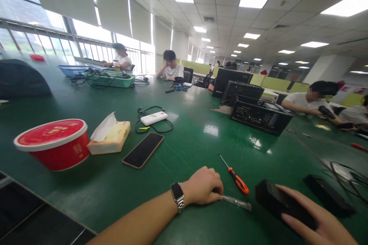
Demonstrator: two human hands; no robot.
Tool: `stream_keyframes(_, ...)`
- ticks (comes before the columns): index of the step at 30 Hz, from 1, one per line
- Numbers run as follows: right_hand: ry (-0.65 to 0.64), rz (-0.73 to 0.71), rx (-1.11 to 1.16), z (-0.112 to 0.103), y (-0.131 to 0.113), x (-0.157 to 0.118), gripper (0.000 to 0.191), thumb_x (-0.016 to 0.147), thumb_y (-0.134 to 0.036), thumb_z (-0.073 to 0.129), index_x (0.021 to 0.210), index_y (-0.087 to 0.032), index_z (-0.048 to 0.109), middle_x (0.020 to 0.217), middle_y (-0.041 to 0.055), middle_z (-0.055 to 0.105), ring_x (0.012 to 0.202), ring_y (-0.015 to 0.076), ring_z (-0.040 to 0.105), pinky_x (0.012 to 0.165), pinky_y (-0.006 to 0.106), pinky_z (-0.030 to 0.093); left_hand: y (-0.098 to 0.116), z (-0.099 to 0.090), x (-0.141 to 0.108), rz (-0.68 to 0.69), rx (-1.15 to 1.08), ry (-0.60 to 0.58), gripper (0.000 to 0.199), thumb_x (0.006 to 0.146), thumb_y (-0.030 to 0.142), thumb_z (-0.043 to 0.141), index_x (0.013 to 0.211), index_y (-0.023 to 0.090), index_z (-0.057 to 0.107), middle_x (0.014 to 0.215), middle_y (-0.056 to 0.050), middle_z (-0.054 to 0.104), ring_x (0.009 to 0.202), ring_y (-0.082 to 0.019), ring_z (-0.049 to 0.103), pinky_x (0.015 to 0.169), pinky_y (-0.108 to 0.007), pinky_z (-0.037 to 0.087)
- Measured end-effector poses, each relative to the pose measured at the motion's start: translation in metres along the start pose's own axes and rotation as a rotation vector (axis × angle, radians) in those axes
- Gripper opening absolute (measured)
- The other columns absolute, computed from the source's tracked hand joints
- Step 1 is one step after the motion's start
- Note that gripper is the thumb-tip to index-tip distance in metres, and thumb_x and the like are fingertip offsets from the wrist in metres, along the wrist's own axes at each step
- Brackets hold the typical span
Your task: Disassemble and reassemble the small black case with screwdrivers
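My left hand (204,185), with a watch at its wrist, is closed near the front of the green table (184,149). From its fingers a clear-handled screwdriver (237,202) sticks out to the right; the hand hides its other end. My right hand (322,218) grips a black, box-shaped device (280,201), slightly blurred, thumb on the near side and fingers on the far side. Just beyond the clear handle lies an orange and black screwdriver (238,182), its shaft pointing away to the left. Another black oblong piece (329,195) rests right of the held device.
A phone (143,150), tissue pack (110,138) and red tub (57,143) lie to the left. Behind them is a white power strip (154,118) with its cable. A black computer case (258,116) stands farther back. Several people sit around the table.
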State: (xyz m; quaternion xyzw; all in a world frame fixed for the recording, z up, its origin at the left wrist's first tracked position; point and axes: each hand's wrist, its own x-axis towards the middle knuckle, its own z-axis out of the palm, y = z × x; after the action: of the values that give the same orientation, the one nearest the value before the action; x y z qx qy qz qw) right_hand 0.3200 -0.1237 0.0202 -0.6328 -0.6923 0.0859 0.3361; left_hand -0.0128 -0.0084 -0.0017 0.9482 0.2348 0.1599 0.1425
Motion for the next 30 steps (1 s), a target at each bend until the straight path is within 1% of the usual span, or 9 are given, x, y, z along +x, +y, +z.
stream_keyframes(2, -0.132, -0.018, 0.028, 0.026, -0.046, 0.023, 0.045, 0.078, -0.044, 0.065, 0.120, -0.030, 0.064, 0.122, 0.0053, 0.066, 0.111, 0.0286, 0.062, 0.093, 0.039, 0.052, -0.002, -0.001, -0.001, 0.051, -0.022, -0.012, 0.009, 0.082, 0.032, 0.071, 0.083, 0.023, 0.070, 0.084, 0.001, 0.071, 0.085, -0.017, 0.062, 0.076, -0.027, 0.042)
stream_keyframes(4, -0.145, -0.062, 0.025, 0.050, -0.080, 0.044, 0.041, 0.080, -0.041, 0.062, 0.116, -0.023, 0.064, 0.119, 0.0075, 0.066, 0.107, 0.0266, 0.063, 0.092, 0.038, 0.051, -0.004, -0.002, -0.003, 0.097, -0.065, -0.013, 0.010, 0.082, 0.033, 0.072, 0.082, 0.023, 0.070, 0.082, 0.001, 0.071, 0.081, -0.016, 0.063, 0.073, -0.024, 0.042)
stream_keyframes(7, -0.132, -0.101, 0.026, 0.080, -0.098, 0.058, 0.040, 0.081, -0.036, 0.059, 0.118, -0.020, 0.061, 0.116, 0.0088, 0.065, 0.105, 0.0251, 0.062, 0.092, 0.038, 0.049, -0.005, -0.004, -0.005, 0.099, -0.120, 0.001, 0.019, 0.077, 0.038, 0.076, 0.076, 0.021, 0.070, 0.072, 0.002, 0.069, 0.070, -0.013, 0.063, 0.062, -0.021, 0.041)
stream_keyframes(13, -0.143, -0.199, -0.051, 0.109, -0.084, 0.039, 0.045, 0.082, -0.034, 0.061, 0.126, -0.022, 0.059, 0.124, 0.0115, 0.063, 0.111, 0.0285, 0.059, 0.096, 0.046, 0.046, 0.003, -0.003, -0.005, 0.064, -0.134, -0.032, 0.027, 0.072, 0.042, 0.080, 0.063, 0.020, 0.067, 0.058, 0.004, 0.065, 0.055, -0.011, 0.057, 0.053, -0.021, 0.036)
stream_keyframes(17, -0.101, -0.233, -0.016, 0.100, -0.079, 0.037, 0.043, 0.084, -0.040, 0.061, 0.123, -0.023, 0.061, 0.121, 0.0106, 0.065, 0.110, 0.0275, 0.059, 0.095, 0.044, 0.047, 0.002, -0.003, -0.004, 0.093, -0.164, -0.025, 0.017, 0.073, 0.034, 0.080, 0.071, 0.020, 0.070, 0.066, 0.003, 0.069, 0.062, -0.011, 0.061, 0.057, -0.019, 0.038)
stream_keyframes(21, 0.029, -0.089, 0.019, 0.083, -0.063, 0.048, 0.031, 0.088, -0.045, 0.051, 0.099, -0.022, 0.069, 0.104, 0.0081, 0.069, 0.099, 0.0252, 0.062, 0.088, 0.039, 0.048, 0.002, -0.009, -0.005, 0.024, -0.149, 0.009, 0.020, 0.075, 0.035, 0.078, 0.070, 0.019, 0.070, 0.063, 0.003, 0.067, 0.057, -0.010, 0.059, 0.053, -0.018, 0.037)
stream_keyframes(25, -0.173, 0.133, 0.048, 0.076, -0.039, 0.054, 0.033, 0.085, -0.049, 0.052, 0.085, -0.020, 0.069, 0.083, 0.0045, 0.070, 0.076, 0.0208, 0.062, 0.071, 0.033, 0.047, 0.004, -0.013, -0.005, -0.068, -0.152, 0.053, 0.020, 0.075, 0.037, 0.079, 0.078, 0.019, 0.072, 0.059, 0.004, 0.065, 0.053, -0.010, 0.058, 0.053, -0.018, 0.036)
stream_keyframes(27, -0.310, 0.166, 0.054, 0.075, -0.032, 0.055, 0.033, 0.083, -0.050, 0.054, 0.080, -0.020, 0.067, 0.075, 0.0024, 0.068, 0.070, 0.0187, 0.060, 0.065, 0.029, 0.045, 0.003, -0.013, -0.005, -0.077, -0.173, 0.054, 0.021, 0.073, 0.036, 0.081, 0.081, 0.019, 0.072, 0.059, 0.004, 0.065, 0.053, -0.009, 0.058, 0.053, -0.017, 0.036)
stream_keyframes(30, -0.371, 0.165, -0.005, 0.077, -0.028, 0.054, 0.029, 0.079, -0.048, 0.058, 0.072, -0.020, 0.064, 0.064, -0.0010, 0.063, 0.062, 0.0160, 0.056, 0.058, 0.026, 0.040, -0.001, -0.011, -0.005, -0.058, -0.200, 0.040, 0.019, 0.072, 0.033, 0.081, 0.081, 0.019, 0.072, 0.060, 0.004, 0.066, 0.056, -0.009, 0.060, 0.054, -0.017, 0.037)
